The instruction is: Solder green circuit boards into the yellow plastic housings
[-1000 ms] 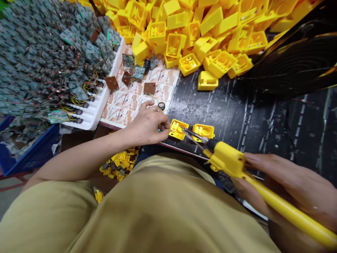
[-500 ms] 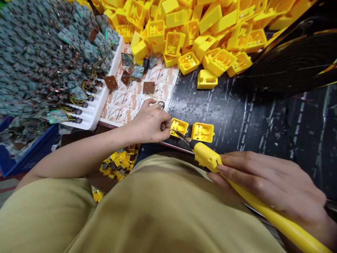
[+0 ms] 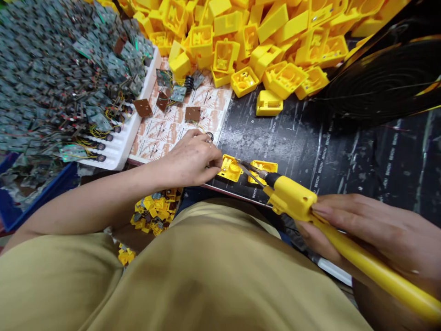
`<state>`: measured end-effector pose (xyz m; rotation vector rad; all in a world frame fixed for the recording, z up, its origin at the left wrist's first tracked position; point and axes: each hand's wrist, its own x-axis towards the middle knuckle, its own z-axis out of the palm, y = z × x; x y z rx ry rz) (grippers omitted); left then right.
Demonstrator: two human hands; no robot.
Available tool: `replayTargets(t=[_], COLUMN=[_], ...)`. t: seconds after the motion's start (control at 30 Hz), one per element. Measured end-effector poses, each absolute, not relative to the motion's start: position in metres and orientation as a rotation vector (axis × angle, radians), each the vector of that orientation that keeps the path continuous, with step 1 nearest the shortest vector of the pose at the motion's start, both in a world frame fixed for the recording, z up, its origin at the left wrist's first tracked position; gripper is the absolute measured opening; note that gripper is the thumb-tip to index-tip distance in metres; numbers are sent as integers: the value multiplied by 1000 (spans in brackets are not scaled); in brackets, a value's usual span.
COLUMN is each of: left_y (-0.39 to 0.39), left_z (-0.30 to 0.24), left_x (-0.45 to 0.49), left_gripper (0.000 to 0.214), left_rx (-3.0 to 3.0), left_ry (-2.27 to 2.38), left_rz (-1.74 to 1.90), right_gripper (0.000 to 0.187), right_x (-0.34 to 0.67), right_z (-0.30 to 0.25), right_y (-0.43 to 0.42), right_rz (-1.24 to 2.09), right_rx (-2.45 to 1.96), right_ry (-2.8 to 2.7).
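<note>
My left hand (image 3: 193, 161) rests on the edge of the black mat (image 3: 310, 147), fingers pinched against a small yellow plastic housing (image 3: 230, 168). My right hand (image 3: 375, 234) grips a yellow-handled soldering iron (image 3: 303, 207); its metal tip (image 3: 246, 168) points at that housing from the right. A second open yellow housing (image 3: 266, 166) lies just right of the first, partly behind the iron's shaft.
A big heap of yellow housings (image 3: 262, 37) fills the back. A pile of circuit boards with wires (image 3: 62, 78) sits on a white tray (image 3: 124, 147) at left. Loose boards lie on a printed sheet (image 3: 179, 119). A black coil (image 3: 389, 82) lies at right. Yellow scraps (image 3: 155, 211) lie below the mat's edge.
The soldering iron drew back towards me, then came forward again; its tip now sits at the right side of the housing. My left hand stayed pinched on the housing.
</note>
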<state>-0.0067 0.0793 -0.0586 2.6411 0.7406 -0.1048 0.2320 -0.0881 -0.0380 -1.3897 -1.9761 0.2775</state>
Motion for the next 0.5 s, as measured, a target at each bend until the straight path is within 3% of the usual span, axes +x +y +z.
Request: replayTargets(t=[0.27,0.37,0.5], left_y=[83,82,80], left_z=[-69,-73,-71], left_x=[-13,-5,2], left_gripper=[13,15,20], left_rx=[2509,2585,2651], left_ry=[791,859,888], left_rz=[130,113,41], right_gripper=[59,52,30], right_x=[225,227,230], right_z=[-48,-52,-58], right_y=[-92,-86,-83], right_rz=[212,207,243], right_rx=[-1483,-1404,-1279], right_ry=[-1891,-1911,-1921])
